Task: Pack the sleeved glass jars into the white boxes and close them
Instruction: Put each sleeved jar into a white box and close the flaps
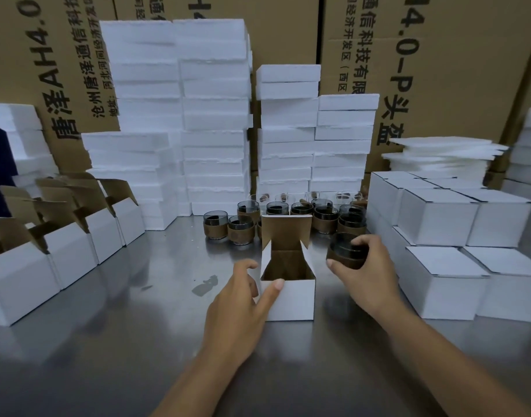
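The right hand (359,275) grips a sleeved jar (345,251) just right of the open white box (288,291) (lid up), which the left hand (243,299) pinches at its front-left corner.

The box (294,302) in front of me is white outside and plain brown card inside, flaps included. The jar (344,252) I am holding is smoky grey glass with a brown sleeve, like the jars (300,209) behind it. The surface (122,341) is dull silver-grey with a dark smudge (205,285). White foam slabs (213,115) stand against tan cartons (463,55) printed with black characters.
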Tool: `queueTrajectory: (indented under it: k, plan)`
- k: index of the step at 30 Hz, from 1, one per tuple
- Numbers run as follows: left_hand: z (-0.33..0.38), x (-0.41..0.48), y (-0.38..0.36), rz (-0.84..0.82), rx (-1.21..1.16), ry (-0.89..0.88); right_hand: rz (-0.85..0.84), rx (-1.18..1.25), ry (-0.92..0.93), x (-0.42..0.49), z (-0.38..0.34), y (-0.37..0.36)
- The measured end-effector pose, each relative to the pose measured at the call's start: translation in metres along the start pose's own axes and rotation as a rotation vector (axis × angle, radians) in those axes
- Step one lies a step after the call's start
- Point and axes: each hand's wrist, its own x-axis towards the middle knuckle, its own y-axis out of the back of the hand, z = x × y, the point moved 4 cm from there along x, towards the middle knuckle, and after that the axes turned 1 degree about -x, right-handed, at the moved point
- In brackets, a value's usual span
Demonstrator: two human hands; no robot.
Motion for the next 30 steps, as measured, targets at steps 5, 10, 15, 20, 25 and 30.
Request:
queueTrajectory:
  k: [5,10,15,20,25,30]
  plan:
    - [-0.004,-0.004,0.001,-0.025,0.081,-0.014,0.012,0.226,0.054,-0.033,-0.040,0.035]
    - [-0.002,-0.015,0.010,0.061,0.003,-0.046,-0.005,0.358,0.120,-0.075,-0.070,0.034]
    - [0.010,-0.027,0.012,0.009,-0.272,-0.137,-0.070,0.386,0.161,-0.106,-0.078,0.010]
    - [0.010,-0.033,0.005,-0.193,-0.438,-0.015,-0.134,0.335,0.125,-0.115,-0.064,-0.007]
    - [0.018,-0.036,0.001,-0.319,-0.544,0.061,-0.153,0.277,0.125,-0.116,-0.056,-0.012]
    - [0.018,-0.038,-0.003,-0.342,-0.631,0.129,-0.122,0.246,0.139,-0.117,-0.053,-0.014]
